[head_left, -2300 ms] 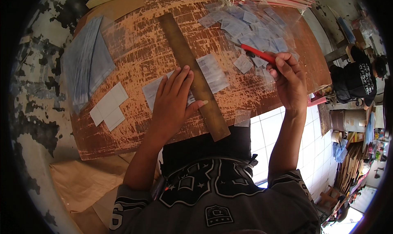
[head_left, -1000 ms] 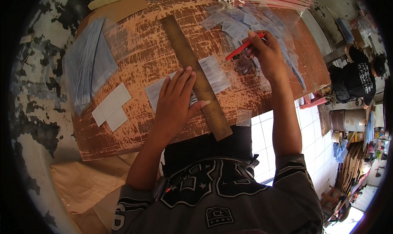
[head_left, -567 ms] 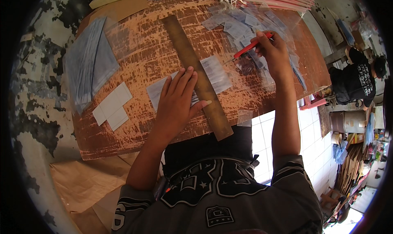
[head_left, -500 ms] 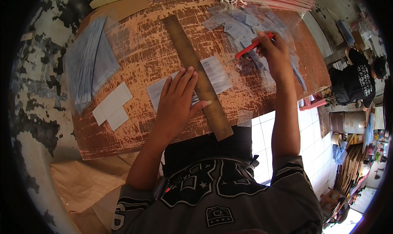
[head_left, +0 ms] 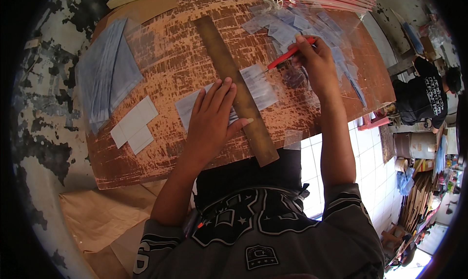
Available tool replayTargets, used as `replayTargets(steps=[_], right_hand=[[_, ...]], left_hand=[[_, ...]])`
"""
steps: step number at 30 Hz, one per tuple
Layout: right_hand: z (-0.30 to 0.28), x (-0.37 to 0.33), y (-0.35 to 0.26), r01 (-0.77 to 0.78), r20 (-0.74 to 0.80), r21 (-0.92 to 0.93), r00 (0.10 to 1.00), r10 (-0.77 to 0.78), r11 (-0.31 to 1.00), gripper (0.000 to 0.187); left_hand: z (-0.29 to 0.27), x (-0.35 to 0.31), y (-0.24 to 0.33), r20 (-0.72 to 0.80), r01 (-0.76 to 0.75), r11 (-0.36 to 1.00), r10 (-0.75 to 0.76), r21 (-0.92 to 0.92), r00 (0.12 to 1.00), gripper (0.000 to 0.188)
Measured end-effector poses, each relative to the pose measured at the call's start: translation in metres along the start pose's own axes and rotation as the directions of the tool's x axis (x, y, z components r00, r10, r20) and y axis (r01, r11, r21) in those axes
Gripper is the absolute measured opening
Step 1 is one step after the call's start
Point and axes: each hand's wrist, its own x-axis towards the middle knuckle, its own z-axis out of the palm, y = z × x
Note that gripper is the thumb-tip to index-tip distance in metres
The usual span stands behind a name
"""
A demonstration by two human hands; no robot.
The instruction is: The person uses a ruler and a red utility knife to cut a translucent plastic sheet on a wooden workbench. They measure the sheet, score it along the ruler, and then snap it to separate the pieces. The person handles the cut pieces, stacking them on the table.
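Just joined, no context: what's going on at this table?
A person is working at a worn wooden table. The left hand presses flat on a long wooden ruler lying across a clear plastic sheet. The right hand holds a red-handled cutter above a scatter of small clear plastic pieces to the ruler's right. A stack of sheets and white cards lie to the left.

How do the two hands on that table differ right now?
The left hand lies flat and spread, palm down, pressing the long wooden ruler and the clear sheet under it; the right hand is curled around a red cutter. The left hand sits near the table's front edge, the right hand farther back among loose clear pieces. Both are bare and over the worn brown table.
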Motion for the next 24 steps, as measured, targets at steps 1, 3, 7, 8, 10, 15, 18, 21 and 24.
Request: replayTargets(steps=[1, 3, 7, 8, 10, 15, 18, 21, 24], right_hand=[[-0.002, 0.0, -0.001, 0.019, -0.014, -0.017, 1.0, -0.019, 1.0, 0.035], [-0.008, 0.003, -0.002, 0.043, -0.016, -0.054, 0.999, -0.044, 0.998, 0.035], [-0.016, 0.009, -0.003, 0.069, -0.035, -0.143, 0.997, -0.075, 0.987, 0.034], [-0.018, 0.009, -0.004, 0.069, -0.04, -0.146, 0.996, -0.076, 0.987, 0.033], [-0.02, 0.01, -0.007, 0.071, -0.05, -0.15, 0.996, -0.079, 0.986, 0.033], [-0.014, 0.009, -0.012, 0.075, -0.055, -0.062, 0.995, -0.078, 0.995, 0.034], [-0.01, 0.009, -0.013, 0.074, -0.064, -0.044, 0.995, -0.076, 0.996, 0.035], [-0.011, 0.008, -0.012, 0.076, -0.076, -0.021, 0.994, -0.077, 0.997, 0.036], [-0.01, 0.006, -0.012, 0.082, -0.095, 0.001, 0.992, -0.081, 0.997, 0.037]], left_hand=[[0.0, 0.0, 0.0, 0.0, -0.001, 1.0, 0.001, 0.0, 1.0, 0.088], [0.0, 0.0, 0.0, 0.001, -0.001, 1.0, 0.001, 0.001, 1.0, 0.088], [-0.001, 0.0, 0.001, 0.008, 0.007, 1.0, -0.007, -0.004, 1.0, 0.089], [-0.002, 0.0, 0.001, 0.011, 0.01, 1.0, -0.009, -0.007, 1.0, 0.089], [0.0, 0.0, 0.0, 0.01, 0.006, 1.0, -0.006, 0.0, 1.0, 0.089], [0.0, 0.0, 0.0, 0.012, 0.004, 1.0, -0.004, 0.003, 1.0, 0.089], [-0.001, 0.0, 0.0, 0.016, 0.007, 1.0, -0.007, 0.003, 1.0, 0.089], [-0.001, 0.001, 0.001, 0.016, 0.011, 1.0, -0.01, -0.005, 1.0, 0.089], [-0.001, 0.001, 0.001, 0.009, 0.007, 1.0, -0.007, -0.008, 1.0, 0.089]])
